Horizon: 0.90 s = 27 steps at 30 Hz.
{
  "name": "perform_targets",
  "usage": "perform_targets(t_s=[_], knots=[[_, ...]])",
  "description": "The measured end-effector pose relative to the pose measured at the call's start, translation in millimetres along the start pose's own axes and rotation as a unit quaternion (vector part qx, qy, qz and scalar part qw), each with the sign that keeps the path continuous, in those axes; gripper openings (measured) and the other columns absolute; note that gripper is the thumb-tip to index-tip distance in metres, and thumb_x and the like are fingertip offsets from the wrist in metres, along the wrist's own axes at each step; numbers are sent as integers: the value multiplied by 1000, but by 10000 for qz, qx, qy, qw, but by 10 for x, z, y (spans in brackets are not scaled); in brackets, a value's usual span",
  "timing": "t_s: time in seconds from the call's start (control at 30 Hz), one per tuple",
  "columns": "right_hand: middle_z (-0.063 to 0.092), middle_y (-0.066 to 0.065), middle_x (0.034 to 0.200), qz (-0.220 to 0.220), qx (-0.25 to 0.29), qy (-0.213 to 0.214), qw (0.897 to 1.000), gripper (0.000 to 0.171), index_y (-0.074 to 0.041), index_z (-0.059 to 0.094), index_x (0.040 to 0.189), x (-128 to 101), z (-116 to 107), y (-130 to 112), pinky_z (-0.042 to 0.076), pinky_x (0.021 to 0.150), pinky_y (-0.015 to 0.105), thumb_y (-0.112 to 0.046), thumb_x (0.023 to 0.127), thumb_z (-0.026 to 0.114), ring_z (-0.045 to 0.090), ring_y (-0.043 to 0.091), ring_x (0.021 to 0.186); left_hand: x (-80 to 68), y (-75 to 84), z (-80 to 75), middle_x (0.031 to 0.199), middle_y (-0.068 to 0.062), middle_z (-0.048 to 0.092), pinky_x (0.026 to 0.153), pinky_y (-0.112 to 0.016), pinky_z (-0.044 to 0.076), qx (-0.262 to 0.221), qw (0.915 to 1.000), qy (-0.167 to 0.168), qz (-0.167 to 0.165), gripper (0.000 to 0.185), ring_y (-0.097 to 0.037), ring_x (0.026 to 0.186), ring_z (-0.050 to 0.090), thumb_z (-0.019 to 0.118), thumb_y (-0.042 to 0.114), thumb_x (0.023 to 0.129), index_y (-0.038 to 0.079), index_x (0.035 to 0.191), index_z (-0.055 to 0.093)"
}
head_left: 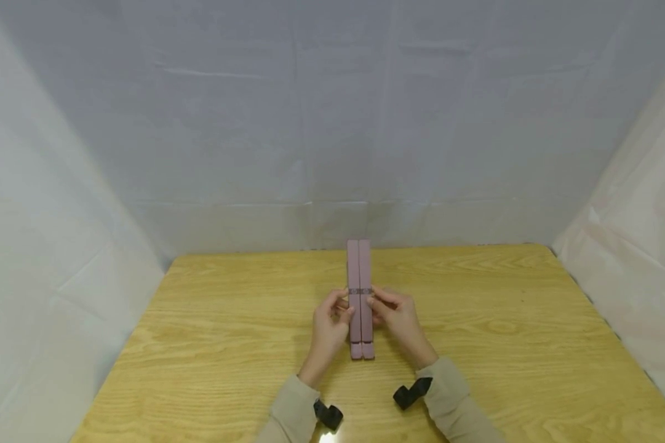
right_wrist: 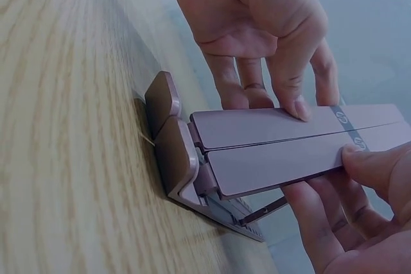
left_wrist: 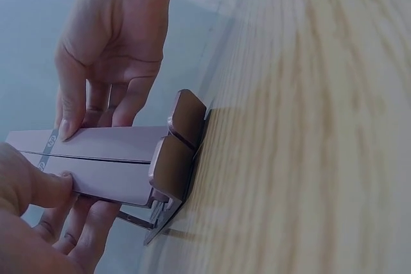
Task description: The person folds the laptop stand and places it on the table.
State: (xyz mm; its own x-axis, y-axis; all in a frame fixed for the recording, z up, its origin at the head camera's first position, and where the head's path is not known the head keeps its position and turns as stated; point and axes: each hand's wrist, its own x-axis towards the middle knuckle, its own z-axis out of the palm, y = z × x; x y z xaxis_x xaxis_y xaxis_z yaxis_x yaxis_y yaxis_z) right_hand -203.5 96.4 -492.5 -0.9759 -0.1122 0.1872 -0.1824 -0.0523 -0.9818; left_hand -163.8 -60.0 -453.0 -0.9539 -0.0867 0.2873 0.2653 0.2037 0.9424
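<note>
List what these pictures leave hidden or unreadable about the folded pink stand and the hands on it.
- The folded pink stand's underside: head view, hidden by its own top bars.
- The emblem on its grey band: both wrist views, too small to read.
- The left hand's fingertips behind the stand: head view, the stand covers them.
- The right hand's palm: right wrist view, cut off by the frame's edge.
- The metal hinge parts: right wrist view, partly under the bars.

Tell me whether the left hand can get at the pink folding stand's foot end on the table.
Probably yes: the left hand already grips the pink folding stand midway, and nothing lies on the table between it and the foot end.
</note>
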Motion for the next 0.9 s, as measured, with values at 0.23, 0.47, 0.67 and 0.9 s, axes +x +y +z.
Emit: perform_targets(t_s=[0.23,0.47,0.67,0.9], knots=[[67,25,111,77,-46,-96,9999,35,6,62,127,1,-7,3,61,69,37,-2,94,66,68,15,80,2,-1,-29,85,-24,62,66,-29,54,103,9997,-144,142,28,-36,76,60,62,-20,83,-12,110,62],[65,19,95,259,-128,-241,9993,33,9,63,125,23,-29,-20,60,71,47,-1,94,65,65,16,76,41,-17,-103,87,-26,62,69,-26,54,51,9987,-497,-41,31,-28,75,60,62,-17,85,-11,115,60],[65,23,97,115,-345,-388,9986,31,9,64,123,72,-56,-69,59,72,51,-5,95,65,65,22,76,126,-212,-102,93,-28,64,64,-25,55,59,9978,-662,-8,36,-36,78,63,64,-13,86,-9,122,59],[67,23,101,-243,-892,-285,9953,28,10,66,119,164,-98,-191,59,67,50,-4,96,63,68,36,76,171,-309,-188,96,-21,67,64,-31,58,322,9972,-613,268,36,-32,78,64,65,-9,87,-3,122,61]])
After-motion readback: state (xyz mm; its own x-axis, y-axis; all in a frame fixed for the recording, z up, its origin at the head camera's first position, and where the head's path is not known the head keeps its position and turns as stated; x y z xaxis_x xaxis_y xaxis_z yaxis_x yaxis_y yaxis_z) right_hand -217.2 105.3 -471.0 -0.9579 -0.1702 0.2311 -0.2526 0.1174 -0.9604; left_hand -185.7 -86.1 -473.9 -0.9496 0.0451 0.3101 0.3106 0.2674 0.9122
